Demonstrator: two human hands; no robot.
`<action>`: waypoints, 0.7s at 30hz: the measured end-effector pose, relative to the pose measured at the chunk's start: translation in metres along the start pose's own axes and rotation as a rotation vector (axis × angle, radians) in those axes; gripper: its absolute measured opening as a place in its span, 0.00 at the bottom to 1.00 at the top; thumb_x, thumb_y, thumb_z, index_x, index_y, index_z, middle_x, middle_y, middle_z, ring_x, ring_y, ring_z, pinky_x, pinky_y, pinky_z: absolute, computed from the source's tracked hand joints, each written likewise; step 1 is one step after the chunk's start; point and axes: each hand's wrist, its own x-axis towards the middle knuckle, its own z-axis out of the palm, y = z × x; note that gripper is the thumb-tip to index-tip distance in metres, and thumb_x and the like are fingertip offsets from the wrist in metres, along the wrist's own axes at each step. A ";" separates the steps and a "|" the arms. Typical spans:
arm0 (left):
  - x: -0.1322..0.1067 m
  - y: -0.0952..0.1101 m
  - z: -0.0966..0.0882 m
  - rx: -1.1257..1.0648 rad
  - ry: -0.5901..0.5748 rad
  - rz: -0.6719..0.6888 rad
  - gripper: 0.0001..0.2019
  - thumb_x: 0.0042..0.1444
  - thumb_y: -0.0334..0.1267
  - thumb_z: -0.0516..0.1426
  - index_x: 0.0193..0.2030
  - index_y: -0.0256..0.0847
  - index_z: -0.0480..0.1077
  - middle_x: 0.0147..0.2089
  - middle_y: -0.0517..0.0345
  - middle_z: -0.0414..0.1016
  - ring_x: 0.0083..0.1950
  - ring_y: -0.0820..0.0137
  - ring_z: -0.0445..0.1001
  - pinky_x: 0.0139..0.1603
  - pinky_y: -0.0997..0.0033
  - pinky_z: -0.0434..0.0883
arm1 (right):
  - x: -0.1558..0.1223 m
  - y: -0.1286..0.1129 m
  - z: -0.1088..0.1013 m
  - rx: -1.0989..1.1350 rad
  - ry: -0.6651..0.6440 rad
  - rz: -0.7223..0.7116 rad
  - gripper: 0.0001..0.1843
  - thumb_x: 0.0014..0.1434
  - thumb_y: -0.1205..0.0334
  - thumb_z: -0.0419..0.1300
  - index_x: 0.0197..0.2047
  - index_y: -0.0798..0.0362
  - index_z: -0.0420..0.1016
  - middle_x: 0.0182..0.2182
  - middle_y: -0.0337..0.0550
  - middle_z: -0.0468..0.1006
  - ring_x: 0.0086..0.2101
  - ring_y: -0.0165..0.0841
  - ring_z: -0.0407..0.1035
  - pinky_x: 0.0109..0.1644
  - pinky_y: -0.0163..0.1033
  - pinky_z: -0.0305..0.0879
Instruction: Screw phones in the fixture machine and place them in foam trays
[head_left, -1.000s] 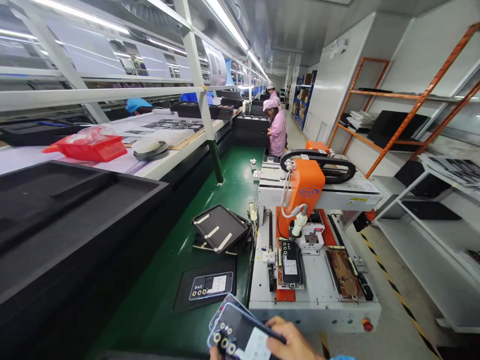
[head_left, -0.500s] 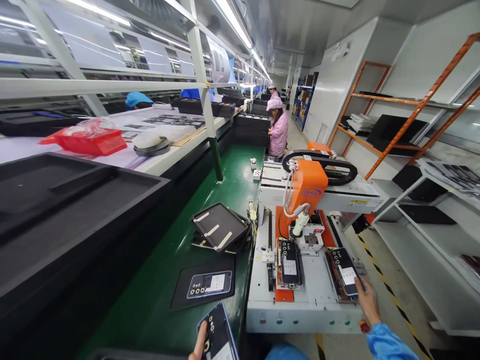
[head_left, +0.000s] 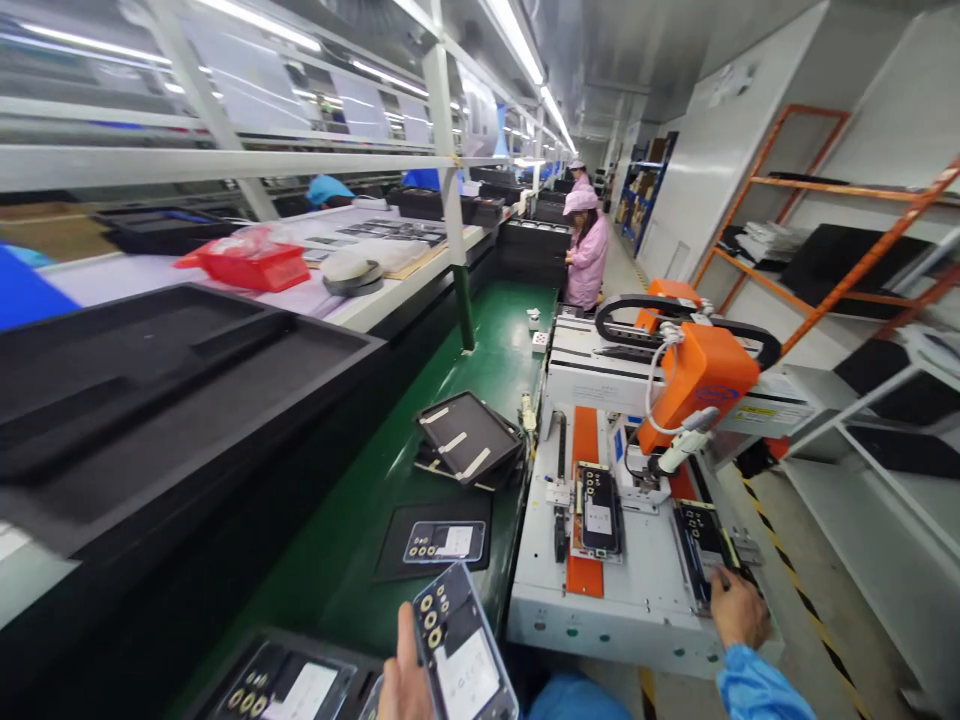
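Note:
My left hand (head_left: 406, 665) grips a dark phone back cover (head_left: 463, 640) with gold camera rings and a white label, tilted above the green bench. My right hand (head_left: 739, 607), fingers curled, holds the lower end of another phone back cover (head_left: 701, 545) at the right-hand fixture of the orange-headed machine (head_left: 705, 380). Its lower part is partly hidden by my fingers. A third back cover (head_left: 599, 510) sits in the machine's left fixture. Another cover (head_left: 444, 541) rests on a black pad (head_left: 390, 550) on the bench. More covers (head_left: 285, 690) lie in a black tray at the bottom edge.
Stacked black trays (head_left: 469, 435) lie on the green bench (head_left: 300, 540), left of the machine. A large black tray (head_left: 135, 420) and a red bin (head_left: 259, 262) stand farther left. A person in pink (head_left: 586, 250) works beyond the machine. Orange-framed shelves (head_left: 825, 190) stand at right.
The cover in my right hand now lies at the right fixture. My left hand has raised its cover. The machine's orange head has shifted right, and the view has turned left.

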 end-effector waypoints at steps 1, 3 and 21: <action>-0.004 0.001 0.009 -0.019 0.014 0.012 0.26 0.58 0.55 0.53 0.64 0.66 0.59 0.67 0.67 0.65 0.73 0.60 0.47 0.73 0.50 0.42 | -0.002 -0.003 -0.002 0.015 0.028 -0.040 0.25 0.55 0.52 0.48 0.41 0.58 0.82 0.46 0.66 0.78 0.47 0.58 0.70 0.48 0.57 0.65; -0.011 0.004 0.026 -0.035 0.048 0.034 0.26 0.58 0.57 0.51 0.64 0.61 0.62 0.67 0.64 0.65 0.74 0.60 0.46 0.74 0.51 0.39 | -0.011 -0.022 -0.005 0.127 0.037 -0.138 0.28 0.54 0.45 0.48 0.37 0.57 0.82 0.45 0.65 0.79 0.48 0.58 0.70 0.50 0.56 0.64; -0.057 0.036 0.085 -0.238 0.063 0.214 0.35 0.56 0.62 0.49 0.69 0.54 0.53 0.69 0.54 0.63 0.73 0.57 0.51 0.73 0.45 0.41 | -0.185 -0.223 -0.087 0.875 -1.734 -0.651 0.31 0.57 0.39 0.60 0.54 0.55 0.75 0.28 0.49 0.84 0.31 0.38 0.77 0.39 0.40 0.69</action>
